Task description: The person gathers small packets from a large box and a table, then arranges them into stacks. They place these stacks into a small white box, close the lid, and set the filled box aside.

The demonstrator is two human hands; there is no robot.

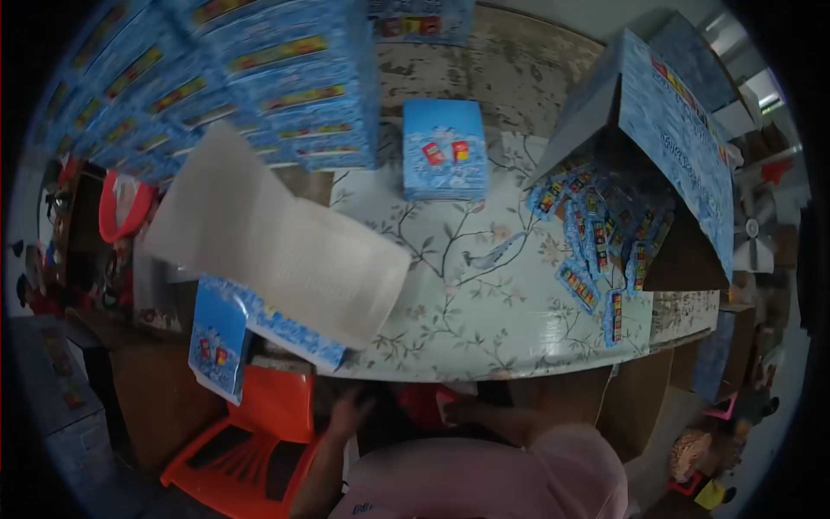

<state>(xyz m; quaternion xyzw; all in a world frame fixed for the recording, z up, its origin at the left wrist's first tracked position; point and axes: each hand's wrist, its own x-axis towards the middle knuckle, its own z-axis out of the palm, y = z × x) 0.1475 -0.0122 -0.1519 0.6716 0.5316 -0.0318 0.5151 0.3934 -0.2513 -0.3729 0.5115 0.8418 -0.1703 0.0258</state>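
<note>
Surface (471,320) has a curved front edge, with a floral cover running up to it. Room for moving: a broad stretch of cover shows between the pale sheets (285,242) on the left and the loose packets (596,233) on the right. Stacked boxes (294,78) bound the far left; an open carton (683,147) lies tipped at the right, packets spilling from its mouth. Blue flattened box (220,337) juts past the front edge, above an orange chair (272,402).

Both hands low, beyond the front edge, close to the body. Red item (424,405) sits between them, dim, its shape hard to tell. Right hand (458,412) is beside it, fingers in shadow; grip cannot be told. Left hand (350,413) is apart from it, fingers loosely spread, blurred. Small blue box (445,151) stands farther back, two red pictures on its face.
</note>
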